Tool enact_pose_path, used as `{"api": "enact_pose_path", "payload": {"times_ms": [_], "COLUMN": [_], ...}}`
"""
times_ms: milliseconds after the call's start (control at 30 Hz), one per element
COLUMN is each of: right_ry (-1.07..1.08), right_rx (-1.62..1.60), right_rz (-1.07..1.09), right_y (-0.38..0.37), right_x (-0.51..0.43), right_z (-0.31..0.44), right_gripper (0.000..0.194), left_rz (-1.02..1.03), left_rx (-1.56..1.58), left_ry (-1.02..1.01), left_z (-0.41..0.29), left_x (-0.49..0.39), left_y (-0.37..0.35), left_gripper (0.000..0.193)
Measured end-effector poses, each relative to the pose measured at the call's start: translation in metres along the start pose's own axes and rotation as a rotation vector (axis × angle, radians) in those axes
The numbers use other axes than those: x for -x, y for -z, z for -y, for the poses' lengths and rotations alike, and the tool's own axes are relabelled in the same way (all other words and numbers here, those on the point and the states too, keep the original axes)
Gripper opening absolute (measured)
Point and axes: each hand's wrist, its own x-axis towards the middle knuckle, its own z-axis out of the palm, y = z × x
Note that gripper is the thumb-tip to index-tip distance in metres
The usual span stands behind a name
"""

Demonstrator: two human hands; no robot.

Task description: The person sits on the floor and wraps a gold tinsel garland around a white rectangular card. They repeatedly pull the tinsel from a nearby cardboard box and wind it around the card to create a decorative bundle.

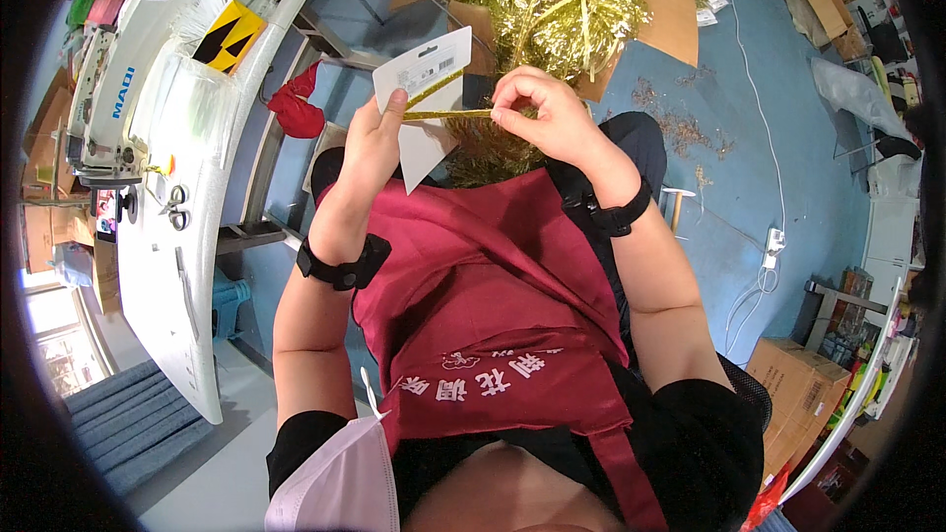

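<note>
My left hand [375,133] grips a white hang-hole card [399,74] that bears print and a barcode, its thumb pressed on the card's face. A gold glittery ribbon [447,115] crosses the card, with one strip lying slantwise over it. The ribbon's other end is pinched between the thumb and finger of my right hand [543,114], and the length between both hands looks straight. Below the ribbon a pointed white part [421,155] hangs down, perhaps of the same card. Beyond my hands, a heap of gold tinsel [547,7] fills an open cardboard box [661,7].
To the left, a white sewing-machine table [170,295] carries a MAQI sewing machine [122,100] and thread snips [177,207]. A red cloth bundle [297,103] hangs by its edge. A white power cable [761,111] runs across the blue floor to a socket strip [773,245]. A closed carton [794,403] stands at the right.
</note>
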Motion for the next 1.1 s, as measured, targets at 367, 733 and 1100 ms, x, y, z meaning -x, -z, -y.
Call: {"api": "enact_pose_path", "payload": {"times_ms": [367,733,1100], "right_ry": [-0.164,-0.489,-0.225], "right_rx": [0.022,-0.235,-0.212], "right_rz": [0.019,-0.178,-0.14], "right_y": [-0.02,-0.036,-0.028], "right_x": [0.0,0.004,0.008], "right_z": [0.014,-0.012,0.006], "right_gripper": [0.024,0.017,0.02], "left_rz": [0.011,0.013,0.018], "left_rx": [-0.113,-0.066,-0.078], "left_ry": [0.011,-0.02,0.01], "left_z": [-0.005,0.003,0.003], "left_x": [0.007,0.014,0.014], "left_y": [-0.016,-0.024,-0.02], "left_gripper": [0.037,0.036,0.037]}}
